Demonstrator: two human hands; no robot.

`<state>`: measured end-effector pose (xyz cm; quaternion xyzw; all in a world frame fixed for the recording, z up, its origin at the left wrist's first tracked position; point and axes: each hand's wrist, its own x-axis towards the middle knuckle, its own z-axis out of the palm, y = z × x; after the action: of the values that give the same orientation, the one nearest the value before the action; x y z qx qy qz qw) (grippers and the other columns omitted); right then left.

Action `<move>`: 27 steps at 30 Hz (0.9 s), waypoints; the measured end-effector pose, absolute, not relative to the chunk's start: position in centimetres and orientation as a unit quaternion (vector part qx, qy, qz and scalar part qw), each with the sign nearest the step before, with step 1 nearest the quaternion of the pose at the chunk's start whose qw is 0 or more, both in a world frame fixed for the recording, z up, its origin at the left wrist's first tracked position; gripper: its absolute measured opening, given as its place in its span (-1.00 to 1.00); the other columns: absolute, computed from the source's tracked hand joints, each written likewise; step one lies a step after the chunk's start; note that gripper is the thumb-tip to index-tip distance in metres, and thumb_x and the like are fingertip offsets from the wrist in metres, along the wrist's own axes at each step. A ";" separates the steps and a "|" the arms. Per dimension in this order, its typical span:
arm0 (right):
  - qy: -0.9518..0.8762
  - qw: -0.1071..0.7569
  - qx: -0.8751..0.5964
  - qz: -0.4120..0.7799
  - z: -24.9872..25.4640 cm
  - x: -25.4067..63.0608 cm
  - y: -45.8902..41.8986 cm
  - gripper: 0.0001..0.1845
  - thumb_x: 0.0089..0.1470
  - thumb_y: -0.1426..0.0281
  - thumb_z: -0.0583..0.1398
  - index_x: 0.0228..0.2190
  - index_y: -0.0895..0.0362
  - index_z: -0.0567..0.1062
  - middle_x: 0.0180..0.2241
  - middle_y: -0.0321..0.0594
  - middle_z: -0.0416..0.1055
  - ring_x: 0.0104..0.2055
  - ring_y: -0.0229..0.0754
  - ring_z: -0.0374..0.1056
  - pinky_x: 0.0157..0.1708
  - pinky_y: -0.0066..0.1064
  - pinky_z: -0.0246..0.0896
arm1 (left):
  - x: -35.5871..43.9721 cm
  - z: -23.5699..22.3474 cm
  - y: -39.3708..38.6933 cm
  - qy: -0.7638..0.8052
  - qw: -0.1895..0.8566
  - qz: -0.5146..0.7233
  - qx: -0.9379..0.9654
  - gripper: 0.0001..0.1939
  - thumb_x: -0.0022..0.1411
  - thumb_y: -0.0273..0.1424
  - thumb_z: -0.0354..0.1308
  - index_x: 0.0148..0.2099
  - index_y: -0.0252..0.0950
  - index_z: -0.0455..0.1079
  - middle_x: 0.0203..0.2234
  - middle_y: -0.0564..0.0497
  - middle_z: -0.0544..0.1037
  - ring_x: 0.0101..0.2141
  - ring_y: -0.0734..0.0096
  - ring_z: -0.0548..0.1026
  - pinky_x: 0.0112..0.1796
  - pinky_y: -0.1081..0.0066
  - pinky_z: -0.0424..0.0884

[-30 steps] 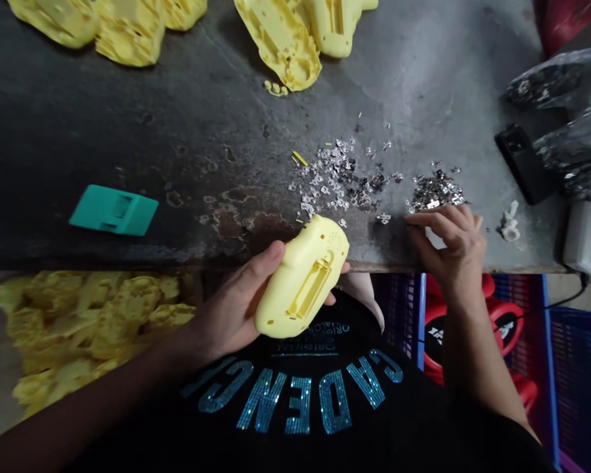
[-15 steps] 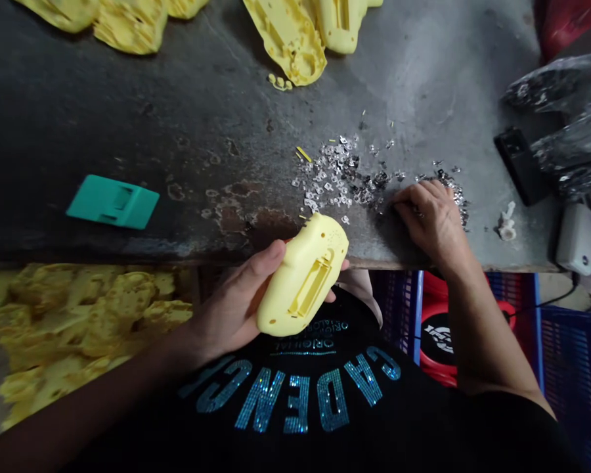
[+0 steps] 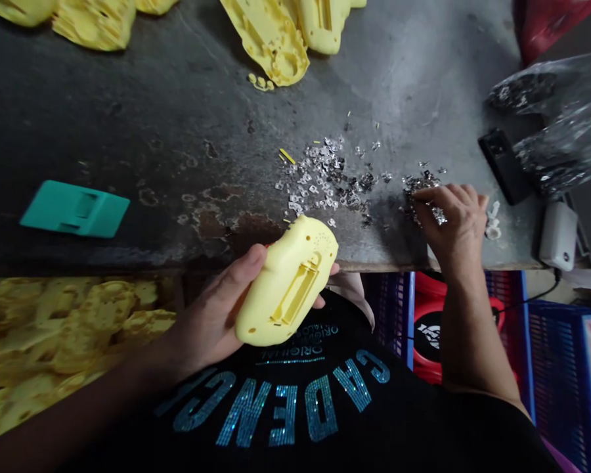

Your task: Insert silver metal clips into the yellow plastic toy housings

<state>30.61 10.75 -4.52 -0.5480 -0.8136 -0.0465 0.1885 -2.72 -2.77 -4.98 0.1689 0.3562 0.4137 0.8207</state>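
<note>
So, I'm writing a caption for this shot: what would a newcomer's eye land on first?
The bright yellow plastic casing stands out first, gripped in the left hand at the near edge of the worn dark workbench. Just beyond it, small silvery metal pieces lie scattered on the bench, with the right hand at their right-hand patch. To the left, a teal plastic piece sits on the bench, above a heap of yellow moulded parts below its edge.

a teal plastic piece (image 3: 73, 209) lay on the dark counter (image 3: 142, 112), while a black device (image 3: 505, 166) and a white box (image 3: 558, 236) sat near clear plastic bags (image 3: 551, 125).
</note>
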 end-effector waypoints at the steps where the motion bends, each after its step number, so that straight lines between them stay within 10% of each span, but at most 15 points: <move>1: -0.817 0.184 -0.544 -0.047 -4.6 30.5 10.8 -0.84 0.49 0.29 0.26 -0.09 -0.05 0.69 -0.16 -0.17 0.70 -0.01 0.12 0.50 0.03 -0.01 0.19 | -2.7 -4.9 -2.7 0.364 0.818 0.412 0.167 -0.33 0.52 0.19 0.27 0.31 -0.21 0.72 0.19 -0.24 0.78 -0.09 0.04 0.86 -0.10 0.35 0.76; 17: -0.864 0.198 -0.451 -0.103 -6.5 31.4 7.4 -0.79 0.48 0.40 0.33 0.03 -0.16 0.66 -0.06 -0.31 0.76 -0.04 -0.01 0.50 0.06 -0.05 0.19 | -2.7 -4.8 -2.8 0.380 0.807 0.420 0.170 -0.35 0.52 0.19 0.28 0.30 -0.18 0.74 0.20 -0.23 0.78 -0.02 0.01 0.84 -0.03 0.31 0.77; 27: -0.845 0.206 -0.479 -0.122 -7.3 32.5 4.7 -0.80 0.46 0.43 0.35 0.00 -0.14 0.65 -0.08 -0.34 0.80 -0.07 -0.02 0.56 0.05 -0.08 0.21 | -2.7 -4.4 -2.8 0.376 0.808 0.415 0.182 -0.30 0.49 0.24 0.26 0.31 -0.17 0.74 0.18 -0.22 0.79 -0.13 0.08 0.84 -0.32 0.48 0.68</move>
<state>32.48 4.73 -7.32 -0.4788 -0.8446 -0.1218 0.2064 -2.67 -2.76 -4.41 0.1819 0.3760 0.4154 0.8081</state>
